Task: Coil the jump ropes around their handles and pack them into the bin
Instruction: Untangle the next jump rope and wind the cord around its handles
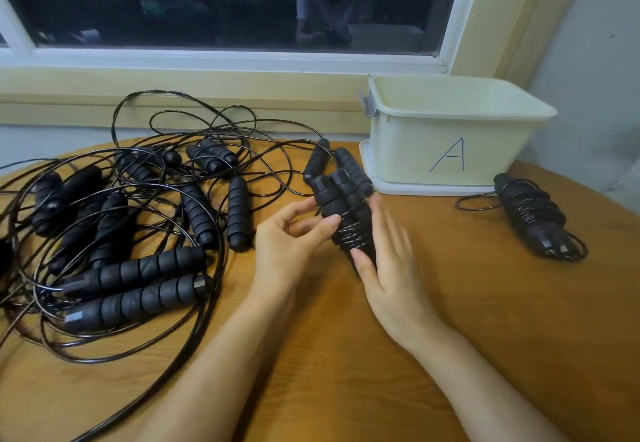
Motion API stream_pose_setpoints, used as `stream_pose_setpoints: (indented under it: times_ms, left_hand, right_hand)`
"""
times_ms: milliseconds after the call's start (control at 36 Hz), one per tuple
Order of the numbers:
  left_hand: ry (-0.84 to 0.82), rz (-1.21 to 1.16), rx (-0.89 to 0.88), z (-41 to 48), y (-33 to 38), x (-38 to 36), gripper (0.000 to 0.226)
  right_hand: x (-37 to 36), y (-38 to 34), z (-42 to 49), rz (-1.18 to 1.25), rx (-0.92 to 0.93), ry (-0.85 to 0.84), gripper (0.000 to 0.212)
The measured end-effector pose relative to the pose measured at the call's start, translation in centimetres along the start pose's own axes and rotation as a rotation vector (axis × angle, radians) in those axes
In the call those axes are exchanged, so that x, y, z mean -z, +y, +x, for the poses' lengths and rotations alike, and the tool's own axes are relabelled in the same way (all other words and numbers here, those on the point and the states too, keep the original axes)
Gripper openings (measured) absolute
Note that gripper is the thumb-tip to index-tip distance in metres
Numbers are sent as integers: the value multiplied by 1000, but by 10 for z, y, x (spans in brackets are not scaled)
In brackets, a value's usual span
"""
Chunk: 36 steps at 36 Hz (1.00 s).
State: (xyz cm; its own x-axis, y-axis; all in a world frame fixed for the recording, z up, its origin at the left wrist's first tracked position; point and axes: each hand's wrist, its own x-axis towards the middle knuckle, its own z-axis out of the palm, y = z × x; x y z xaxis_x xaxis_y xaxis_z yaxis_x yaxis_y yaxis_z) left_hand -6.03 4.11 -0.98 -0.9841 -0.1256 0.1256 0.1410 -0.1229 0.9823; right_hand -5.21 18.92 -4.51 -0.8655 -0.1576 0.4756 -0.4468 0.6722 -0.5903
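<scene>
One bundle (533, 221) lies wound at three o'clock, tangle (121, 233) waiting at nine; left hand (294, 233) pinches, flat right hand (389, 265) steadies another rope (349, 223).

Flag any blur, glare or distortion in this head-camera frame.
Head view: the right hand is motion-blurred at its fingers; the left hand, pinching the coiled rope, is sharp. Head view: the dark window reflects the room, wide-angle distortion bows the sill, glints dot the rope's coils.
</scene>
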Motion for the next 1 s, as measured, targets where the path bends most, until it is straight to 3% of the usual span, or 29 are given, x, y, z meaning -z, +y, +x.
stream_pose_setpoints:
  times_ms: [83,167,361,444,556,639,778,1000]
  left_hand:
    - [-30,6,-6,-1,0,-2,43]
    - [-68,21,-18,-2,0,-3,47]
    - [-246,249,-131,-3,1,-2,59]
    - [-266,346,-191,-2,3,0,52]
    - [-177,316,-208,3,2,4,43]
    - [-162,238,-159,5,2,5,44]
    - [-288,100,-33,5,6,7,58]
    - [-215,-33,58,6,3,7,58]
  right_hand:
    - [3,-4,-2,-129,16,-14,85]
    - [4,-8,-1,-278,34,111,100]
    - [15,-5,1,-411,61,205,80]
    - [15,-6,0,-329,60,200,70]
    - [16,-7,0,-124,32,183,64]
    - [16,-9,1,169,-5,106,61]
    - [19,-16,1,689,-110,-57,57]
    - [20,-15,3,629,-84,-57,54]
